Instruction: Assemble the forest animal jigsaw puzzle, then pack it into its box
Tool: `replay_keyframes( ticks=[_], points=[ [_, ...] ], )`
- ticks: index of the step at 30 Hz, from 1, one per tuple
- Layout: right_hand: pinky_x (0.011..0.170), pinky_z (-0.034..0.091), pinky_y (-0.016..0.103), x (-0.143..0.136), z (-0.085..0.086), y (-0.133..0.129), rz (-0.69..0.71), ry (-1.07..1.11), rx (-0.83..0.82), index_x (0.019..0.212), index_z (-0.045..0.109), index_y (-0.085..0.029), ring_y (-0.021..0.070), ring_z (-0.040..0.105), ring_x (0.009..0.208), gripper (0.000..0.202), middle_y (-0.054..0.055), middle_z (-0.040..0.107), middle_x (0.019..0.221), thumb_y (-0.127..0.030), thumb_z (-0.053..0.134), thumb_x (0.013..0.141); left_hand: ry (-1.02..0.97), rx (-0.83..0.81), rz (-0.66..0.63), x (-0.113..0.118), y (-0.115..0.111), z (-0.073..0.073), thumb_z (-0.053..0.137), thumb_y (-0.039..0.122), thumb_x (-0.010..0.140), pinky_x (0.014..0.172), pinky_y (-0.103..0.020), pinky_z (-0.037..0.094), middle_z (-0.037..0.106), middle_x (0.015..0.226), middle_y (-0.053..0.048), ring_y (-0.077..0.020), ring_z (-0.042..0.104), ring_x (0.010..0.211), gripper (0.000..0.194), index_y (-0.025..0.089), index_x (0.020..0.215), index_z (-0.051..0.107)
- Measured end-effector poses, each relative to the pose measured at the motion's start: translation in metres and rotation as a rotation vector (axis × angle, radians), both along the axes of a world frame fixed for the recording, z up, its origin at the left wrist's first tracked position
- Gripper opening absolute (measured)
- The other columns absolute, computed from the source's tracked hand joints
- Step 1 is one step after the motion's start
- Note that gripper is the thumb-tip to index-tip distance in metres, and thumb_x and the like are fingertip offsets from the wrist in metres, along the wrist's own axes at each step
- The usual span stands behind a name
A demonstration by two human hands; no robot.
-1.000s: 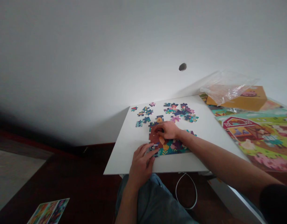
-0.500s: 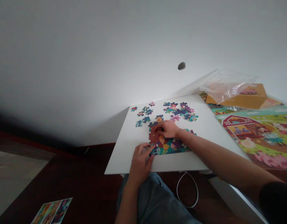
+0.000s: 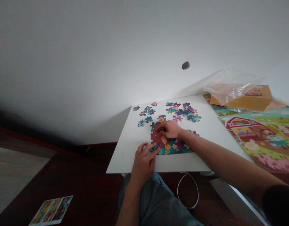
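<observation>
A joined section of jigsaw puzzle (image 3: 168,148), brown and teal with a yellow plant, lies near the front of the white table. My right hand (image 3: 170,129) reaches over its upper part, thumb and fingers curled together on a puzzle piece in the brown area. The fingers largely hide that piece. At the lower left corner, my left hand (image 3: 144,158) rests with fingers stretched out, the fingertips touching the puzzle's edge. Just above the section lies a puzzle piece with an orange round shape (image 3: 161,118).
Loose puzzle pieces (image 3: 182,110) are scattered at the back of the white table (image 3: 125,150). To the right, a clear plastic bag (image 3: 229,91) lies over a yellow box (image 3: 257,97), beside a farm picture (image 3: 259,135). A white cable (image 3: 198,194) hangs below the table edge.
The left hand's fingers have shifted slightly farther onto the puzzle's lower left corner. My right hand stays at nearly the same spot, and the camera view has moved slightly.
</observation>
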State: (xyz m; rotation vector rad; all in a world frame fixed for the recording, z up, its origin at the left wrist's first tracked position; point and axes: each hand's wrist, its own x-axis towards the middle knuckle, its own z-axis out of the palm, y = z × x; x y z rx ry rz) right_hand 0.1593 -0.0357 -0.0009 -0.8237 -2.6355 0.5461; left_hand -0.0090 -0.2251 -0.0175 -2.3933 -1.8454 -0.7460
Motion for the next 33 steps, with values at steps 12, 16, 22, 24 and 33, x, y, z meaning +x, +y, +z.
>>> replay_keyframes(
  ticks=[12,16,22,24,33],
  points=[
    [0.08,0.047,0.029,-0.002,0.002,-0.002,-0.006,-0.046,0.026,0.112,0.071,-0.027,0.0216,0.066,0.096,0.031,0.003,0.073,0.105,-0.026,0.055,0.085,0.175,0.004,0.023,0.017,-0.009,0.005,0.046,0.015,0.091,0.108,-0.056,0.034,0.047,0.149,-0.009,-0.0304,0.033,0.143,0.048,0.025,0.138,0.054],
    [0.099,0.042,0.041,-0.009,-0.001,-0.026,0.05,-0.015,0.186,0.127,0.063,-0.02,0.0285,0.054,0.12,0.041,0.013,0.06,0.132,-0.039,0.051,0.092,0.255,-0.046,0.026,0.032,-0.014,0.003,0.046,0.035,0.095,0.113,-0.055,0.028,0.043,0.15,-0.019,-0.0319,0.035,0.143,0.059,0.012,0.149,0.037],
    [0.117,0.014,0.057,-0.016,-0.021,-0.038,0.097,-0.076,0.199,0.151,0.034,-0.018,0.0344,0.021,0.147,0.066,0.011,0.032,0.158,-0.058,0.027,0.099,0.359,-0.097,0.055,0.033,-0.017,0.0,0.042,0.042,0.097,0.116,-0.054,0.026,0.034,0.155,-0.019,-0.0309,0.027,0.146,0.064,0.008,0.15,0.032],
    [0.117,0.015,0.058,-0.014,-0.023,-0.028,0.041,-0.11,0.19,0.153,0.031,-0.019,0.0347,0.02,0.147,0.069,0.01,0.029,0.159,-0.06,0.027,0.098,0.374,-0.109,0.055,0.031,-0.019,0.0,0.04,0.043,0.098,0.117,-0.054,0.026,0.027,0.158,-0.017,-0.0293,0.023,0.148,0.066,0.009,0.153,0.027],
    [0.117,0.013,0.059,0.033,-0.013,0.016,0.0,-0.176,0.268,0.148,0.04,-0.017,0.0349,0.017,0.148,0.058,0.011,0.03,0.159,-0.025,0.048,0.091,-0.439,-0.332,0.023,-0.012,-0.014,0.011,0.039,0.039,0.099,0.117,-0.049,0.031,0.057,0.14,-0.008,-0.024,0.049,0.133,0.042,0.023,0.13,0.062]
  ],
)
